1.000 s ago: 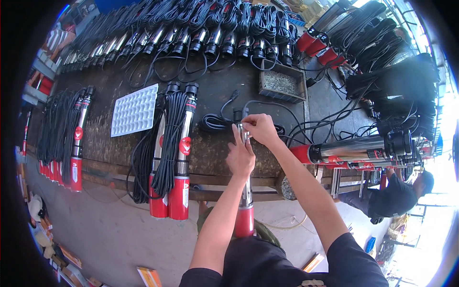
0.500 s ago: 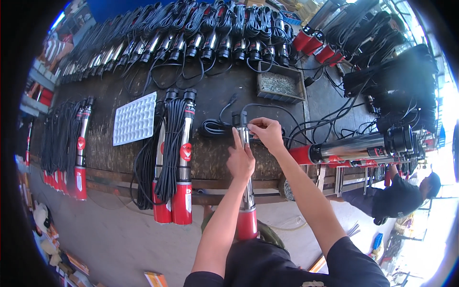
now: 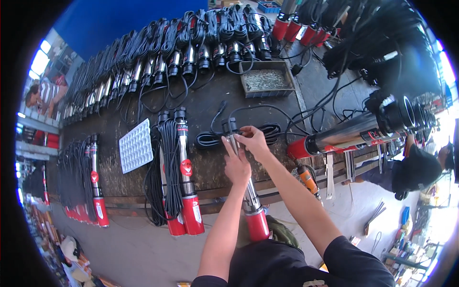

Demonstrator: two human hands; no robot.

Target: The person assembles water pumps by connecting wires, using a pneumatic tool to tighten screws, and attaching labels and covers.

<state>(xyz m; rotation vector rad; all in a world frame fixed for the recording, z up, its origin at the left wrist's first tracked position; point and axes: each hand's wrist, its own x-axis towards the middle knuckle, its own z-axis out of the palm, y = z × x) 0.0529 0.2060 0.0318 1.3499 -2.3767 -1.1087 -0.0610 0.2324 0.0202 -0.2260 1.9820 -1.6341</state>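
Observation:
A submersible pump (image 3: 251, 201) with a silver tube, black top and red lower end leans over the table's front edge toward my body. My left hand (image 3: 237, 168) grips its tube below the black top, the index finger stretched along the metal. Just above, my right hand (image 3: 253, 143) is closed in a pinch against the upper tube; whatever lies between the fingertips is too small to make out. A coiled black cable (image 3: 209, 139) lies left of the pump top, and another black coil (image 3: 270, 134) shows behind my right hand.
Two finished-looking pumps with bundled cables (image 3: 185, 167) lie to the left, beside a white dimpled tray (image 3: 136, 146). A grey bin of small metal parts (image 3: 267, 80) stands farther back. Rows of pumps line the back. An orange power tool (image 3: 307, 179) hangs at the front edge.
My view has shifted and turned a little. The right hand's pinch has come closer to the left fingertips, onto the upper tube. My left hand keeps its grip on the pump.

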